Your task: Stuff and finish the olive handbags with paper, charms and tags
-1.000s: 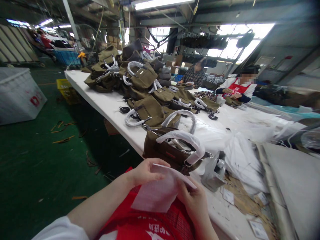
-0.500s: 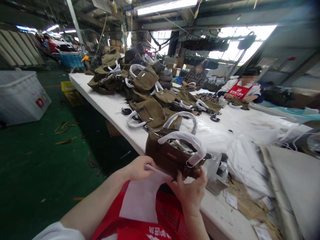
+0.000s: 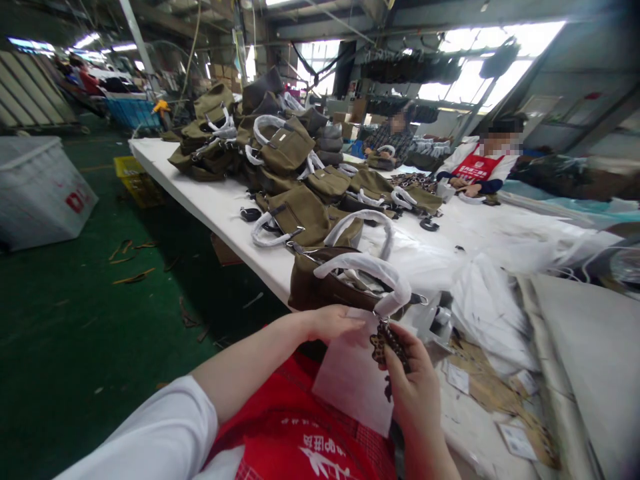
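Right in front of me stands an olive-brown handbag [image 3: 313, 283], its handles wrapped in white and pale stuffing showing in its open top. My left hand [image 3: 333, 323] pinches the upper edge of a thin white sheet [image 3: 350, 377], which hangs before the bag over my red apron. With its fingers closed, my right hand [image 3: 413, 373] grips a dark brown charm [image 3: 387, 347] with a chain and spotted pieces. The charm hangs from a ring at the base of the near handle [image 3: 395, 280]. Part of the bag's front is hidden behind my left hand and the sheet.
More olive handbags [image 3: 285, 150] lie heaped along the white table [image 3: 200, 200]. White plastic sheets [image 3: 493, 320] and cardboard [image 3: 480, 363] cover its right side. Two people work across it, one in a red apron [image 3: 477, 167]. A white bin [image 3: 40, 193] stands on the left floor.
My left hand has moved right with the white sheet, toward the charm. My right hand has raised the charm into clear sight in front of the bag.
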`<state>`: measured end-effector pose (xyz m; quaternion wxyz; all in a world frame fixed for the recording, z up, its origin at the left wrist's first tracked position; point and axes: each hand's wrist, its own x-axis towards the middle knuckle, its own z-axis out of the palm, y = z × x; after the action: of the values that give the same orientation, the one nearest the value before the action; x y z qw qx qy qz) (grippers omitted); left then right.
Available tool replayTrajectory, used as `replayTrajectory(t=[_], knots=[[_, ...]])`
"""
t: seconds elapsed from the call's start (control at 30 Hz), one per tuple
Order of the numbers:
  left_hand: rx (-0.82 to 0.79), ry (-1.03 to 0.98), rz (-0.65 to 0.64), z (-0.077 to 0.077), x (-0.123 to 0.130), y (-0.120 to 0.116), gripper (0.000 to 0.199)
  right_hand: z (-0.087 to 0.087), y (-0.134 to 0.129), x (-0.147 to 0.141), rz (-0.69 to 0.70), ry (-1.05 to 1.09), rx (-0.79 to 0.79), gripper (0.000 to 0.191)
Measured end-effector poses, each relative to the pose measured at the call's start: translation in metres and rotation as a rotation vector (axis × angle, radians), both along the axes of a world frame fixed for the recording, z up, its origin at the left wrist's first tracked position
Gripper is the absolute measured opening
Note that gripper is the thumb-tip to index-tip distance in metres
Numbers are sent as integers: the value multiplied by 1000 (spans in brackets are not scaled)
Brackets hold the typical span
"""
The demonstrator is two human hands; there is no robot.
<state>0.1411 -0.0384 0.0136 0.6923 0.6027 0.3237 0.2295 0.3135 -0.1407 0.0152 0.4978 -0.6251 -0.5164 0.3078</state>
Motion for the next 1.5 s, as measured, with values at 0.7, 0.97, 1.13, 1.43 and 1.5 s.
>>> replayTrajectory(t=[0.7, 0.97, 1.13, 1.43, 1.5], knots=[[-279, -421, 350, -8, 32, -35, 52, -24, -12, -7, -37, -233, -30, 44], [-234, -362, 328, -5, 30, -34, 57, -33, -8, -2, -15, -61, -65, 57], [-192, -302, 343, -2, 29, -26, 48, -30, -1, 1, 39, 67, -80, 61], [-60, -236, 272, 4, 27, -24, 19, -33, -4, -2, 67, 96, -83, 65], [-85, -252, 286, 4, 27, -25, 19, -35, -5, -4, 59, 109, -80, 66]])
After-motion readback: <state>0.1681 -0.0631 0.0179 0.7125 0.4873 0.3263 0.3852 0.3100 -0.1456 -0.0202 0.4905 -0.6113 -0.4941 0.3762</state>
